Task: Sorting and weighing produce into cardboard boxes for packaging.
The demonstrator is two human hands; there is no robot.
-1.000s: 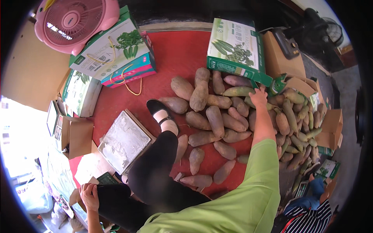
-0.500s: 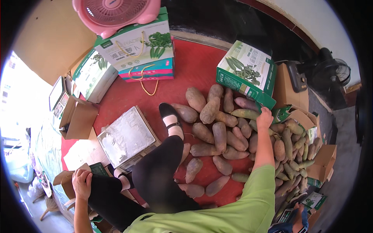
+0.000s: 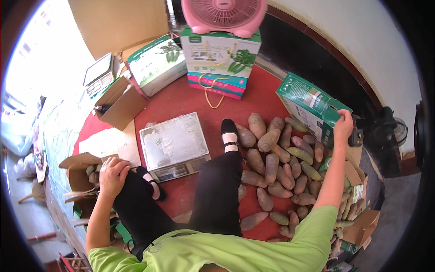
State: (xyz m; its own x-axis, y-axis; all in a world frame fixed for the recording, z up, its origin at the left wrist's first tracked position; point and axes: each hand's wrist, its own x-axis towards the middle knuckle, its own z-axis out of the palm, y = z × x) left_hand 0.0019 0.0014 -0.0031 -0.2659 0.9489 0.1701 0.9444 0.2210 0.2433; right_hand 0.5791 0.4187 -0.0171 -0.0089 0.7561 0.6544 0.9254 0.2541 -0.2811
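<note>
A red mat [image 3: 256, 97] spreads under and around the silver-topped scale [image 3: 174, 140], which serves as landmark here. To the right of the scale, past the person's knee, lies a broad heap of thick root vegetables [image 3: 272, 167], some reddish brown, some green, mostly on their sides and touching one another. Beyond the scale and a little to its right, a white-and-green carton [image 3: 222, 52] stands on a turquoise-and-pink carton [image 3: 217, 86], with a pink fan [image 3: 224, 13] on top.

The green-and-white box [image 3: 308, 109] is well to the right of the scale and farther off than it, at the far edge of the heap. It sits tilted, a green side facing up; whether its underside bears on anything cannot be told.

To the left of the scale and beyond it is an open brown carton [image 3: 120, 104]; farther left and nearer the person, another open carton [image 3: 79, 165] has a few roots inside. A black shoe [image 3: 228, 127] is planted just right of the scale.

The right hand [image 3: 343, 129], right of the scale, grasps the box by its near right edge, fingers bent over it. The left hand [image 3: 113, 174], left of the scale, lies loosely over the left knee and holds nothing.
</note>
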